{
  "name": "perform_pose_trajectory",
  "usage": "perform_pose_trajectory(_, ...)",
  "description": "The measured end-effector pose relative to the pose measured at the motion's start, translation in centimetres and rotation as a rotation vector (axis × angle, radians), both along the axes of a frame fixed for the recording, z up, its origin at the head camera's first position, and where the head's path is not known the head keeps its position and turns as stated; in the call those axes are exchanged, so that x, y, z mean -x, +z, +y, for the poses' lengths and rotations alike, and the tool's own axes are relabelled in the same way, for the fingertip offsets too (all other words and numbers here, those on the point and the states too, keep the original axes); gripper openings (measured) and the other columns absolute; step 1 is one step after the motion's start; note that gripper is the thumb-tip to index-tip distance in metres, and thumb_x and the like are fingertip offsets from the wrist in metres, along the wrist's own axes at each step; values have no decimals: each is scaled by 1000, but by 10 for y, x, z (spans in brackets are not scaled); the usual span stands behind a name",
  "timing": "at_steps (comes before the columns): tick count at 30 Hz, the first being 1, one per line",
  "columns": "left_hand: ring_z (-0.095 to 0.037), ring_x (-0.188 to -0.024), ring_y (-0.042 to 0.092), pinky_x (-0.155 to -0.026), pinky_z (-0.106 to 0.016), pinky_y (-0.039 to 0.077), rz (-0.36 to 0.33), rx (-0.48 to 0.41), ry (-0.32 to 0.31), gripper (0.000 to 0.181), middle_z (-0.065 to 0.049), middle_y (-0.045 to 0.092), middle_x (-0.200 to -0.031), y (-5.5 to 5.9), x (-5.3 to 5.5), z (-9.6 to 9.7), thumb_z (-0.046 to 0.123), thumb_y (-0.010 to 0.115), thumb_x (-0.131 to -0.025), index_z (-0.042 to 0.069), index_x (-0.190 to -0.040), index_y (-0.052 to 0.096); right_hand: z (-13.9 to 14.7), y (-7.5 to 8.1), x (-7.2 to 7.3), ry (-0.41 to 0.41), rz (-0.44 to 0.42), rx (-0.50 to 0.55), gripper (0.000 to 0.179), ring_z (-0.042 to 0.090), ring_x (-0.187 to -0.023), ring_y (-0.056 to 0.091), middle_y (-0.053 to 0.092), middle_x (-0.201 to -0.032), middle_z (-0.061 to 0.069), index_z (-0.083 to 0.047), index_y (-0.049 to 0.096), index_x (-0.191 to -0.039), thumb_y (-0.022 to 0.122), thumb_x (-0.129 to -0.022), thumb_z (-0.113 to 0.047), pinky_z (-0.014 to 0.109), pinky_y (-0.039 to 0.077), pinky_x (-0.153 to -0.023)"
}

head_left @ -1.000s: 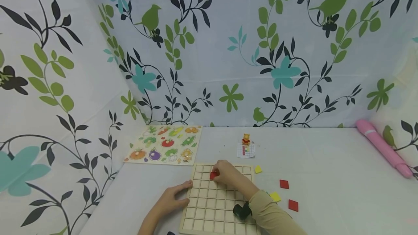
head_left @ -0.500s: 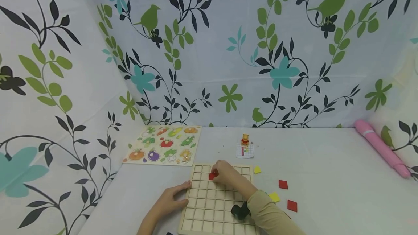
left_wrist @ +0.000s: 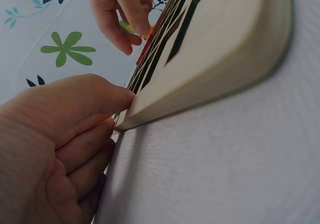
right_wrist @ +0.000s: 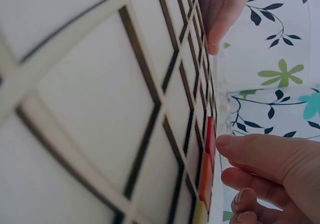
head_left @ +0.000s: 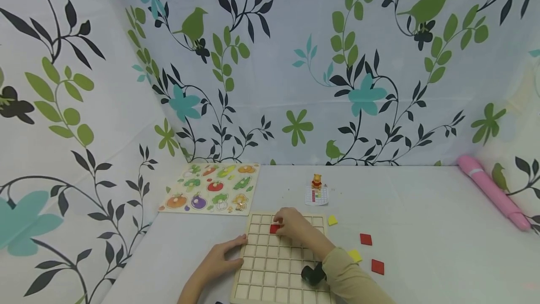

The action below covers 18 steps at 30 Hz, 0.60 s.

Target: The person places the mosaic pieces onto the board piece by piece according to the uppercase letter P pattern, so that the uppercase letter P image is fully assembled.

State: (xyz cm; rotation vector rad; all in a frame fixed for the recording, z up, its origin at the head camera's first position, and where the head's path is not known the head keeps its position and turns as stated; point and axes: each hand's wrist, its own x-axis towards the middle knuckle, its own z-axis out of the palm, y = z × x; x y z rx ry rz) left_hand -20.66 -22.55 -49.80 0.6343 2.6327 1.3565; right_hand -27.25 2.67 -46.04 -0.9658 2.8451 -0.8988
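A pale wooden grid board (head_left: 263, 264) lies on the table before me. My left hand (head_left: 218, 261) rests at its left edge, fingers fairly straight; the left wrist view shows fingertips (left_wrist: 125, 96) against the board's side. My right hand (head_left: 293, 225) reaches across to the far part of the grid. There a red square tile (head_left: 274, 229) lies partly covered by its fingers. In the right wrist view the thumb tip (right_wrist: 223, 141) is right at this tile's edge, with the index finger bent below. An orange tile (right_wrist: 205, 176) and a yellow tile (right_wrist: 200, 213) sit beside the red one.
Loose red tiles (head_left: 378, 267) and yellow tiles (head_left: 355, 255) lie right of the board. Behind stand a small bear figure (head_left: 317, 181) and a printed card (head_left: 317, 196). A vegetable puzzle board (head_left: 211, 187) is at back left, a pink stick-shaped object (head_left: 493, 192) at far right.
The red tile under the right hand shows slightly more and looks flatter on the grid, as the fingers shift a little. The left hand stays at the board's edge.
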Motion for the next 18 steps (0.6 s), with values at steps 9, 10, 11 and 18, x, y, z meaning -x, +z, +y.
perform_pose_trajectory(9, -28, -121, 38, -100, -48, 25, 4, 8, 3, 47, -2, 47, -130, 0, -1, -1, 22, 70, -75, 12, -119, 58, 17, 21, -7, 29, 13, 112, 20, 28, -80, 56, 60, -83, 11, 4, 64, -92, 70, -74, -3, 35, 49, -68)
perform_pose_trajectory(10, -28, -121, 38, -100, -48, 25, 4, 9, 5, 47, -2, 47, -130, 0, -1, -1, 22, 70, -75, 12, -119, 58, 20, 24, -8, 25, 8, 115, 20, 27, -80, 55, 60, -83, 11, 4, 64, -92, 70, -74, -4, 35, 49, -68)
perform_pose_trajectory(11, -27, -121, 39, -100, -47, 25, 6, 14, 7, 47, -2, 47, -130, 0, -1, -1, 21, 70, -75, 12, -119, 58, 23, 26, -9, 21, 5, 118, 20, 27, -80, 55, 60, -83, 11, 3, 64, -93, 70, -75, -4, 36, 49, -68)
perform_pose_trajectory(18, -33, -119, 39, -99, -51, 25, 0, 5, 5, 44, -11, 47, -128, 19, -8, 9, 8, 68, -75, 3, -118, 56, 47, 38, -15, -21, 69, 96, 21, 25, -81, 56, 59, -85, 7, 0, 64, -93, 71, -75, -7, 36, 49, -68)
